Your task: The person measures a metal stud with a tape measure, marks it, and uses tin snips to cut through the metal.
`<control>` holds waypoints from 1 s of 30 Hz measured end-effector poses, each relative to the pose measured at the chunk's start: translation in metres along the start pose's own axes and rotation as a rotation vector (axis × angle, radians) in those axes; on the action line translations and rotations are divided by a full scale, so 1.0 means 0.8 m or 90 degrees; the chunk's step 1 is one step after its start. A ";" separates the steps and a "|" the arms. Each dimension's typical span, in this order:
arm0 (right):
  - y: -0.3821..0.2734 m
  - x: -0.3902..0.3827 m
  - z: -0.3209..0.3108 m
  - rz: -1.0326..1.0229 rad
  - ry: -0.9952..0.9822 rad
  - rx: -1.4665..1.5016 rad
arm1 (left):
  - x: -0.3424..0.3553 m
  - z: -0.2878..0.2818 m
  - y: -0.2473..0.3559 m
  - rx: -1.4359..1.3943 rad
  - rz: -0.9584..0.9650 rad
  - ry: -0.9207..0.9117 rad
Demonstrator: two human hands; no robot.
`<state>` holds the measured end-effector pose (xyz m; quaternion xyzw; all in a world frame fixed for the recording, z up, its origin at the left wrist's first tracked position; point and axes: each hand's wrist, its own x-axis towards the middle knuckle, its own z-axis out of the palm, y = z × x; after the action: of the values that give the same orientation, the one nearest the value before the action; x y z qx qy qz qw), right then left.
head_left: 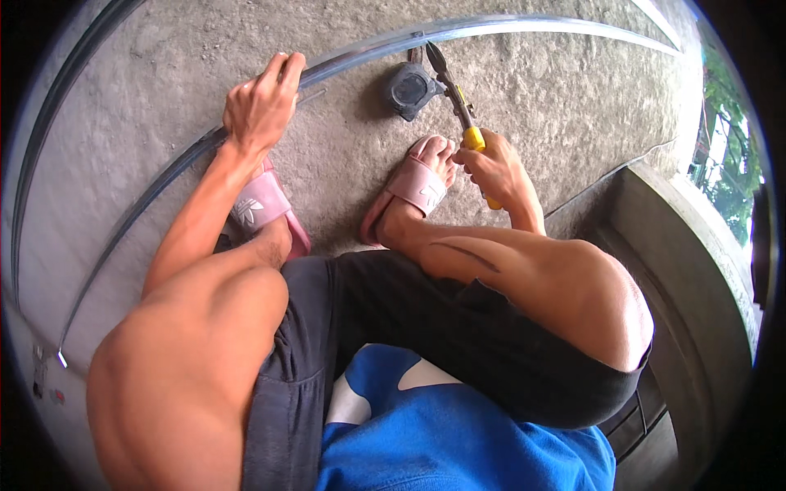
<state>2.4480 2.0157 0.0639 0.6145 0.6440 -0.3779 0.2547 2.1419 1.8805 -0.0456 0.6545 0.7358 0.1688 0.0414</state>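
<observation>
My left hand (262, 106) is closed around a long, thin metal channel (508, 27), which looks curved in this view and runs from the lower left to the upper right. In my right hand (501, 170) is a pair of tin snips (460, 102) with yellow handle grips. The dark jaws of the snips point away from me, and their tip is close to the near edge of the channel; I cannot tell whether they touch. A dark tape measure (409, 88) lies on the floor just left of the jaws, by the channel.
Both my feet, in pink slide sandals (417, 182), rest on the rough concrete floor (573, 98). Another dark metal strip (41, 131) curves along the far left. On the right rises a concrete ledge (679, 237), with greenery beyond it.
</observation>
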 end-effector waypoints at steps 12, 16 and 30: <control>-0.010 0.005 0.000 -0.028 0.020 -0.011 | -0.001 -0.001 0.002 0.016 -0.003 0.044; -0.008 0.011 0.021 -0.033 0.086 -0.029 | -0.002 -0.003 0.003 0.015 -0.005 0.048; 0.033 0.045 0.071 -0.113 0.125 0.049 | 0.037 -0.040 0.015 -0.152 -0.220 -0.322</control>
<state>2.4617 1.9905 -0.0023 0.5984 0.7027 -0.3613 0.1325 2.1402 1.9041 -0.0072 0.5317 0.7775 0.0766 0.3269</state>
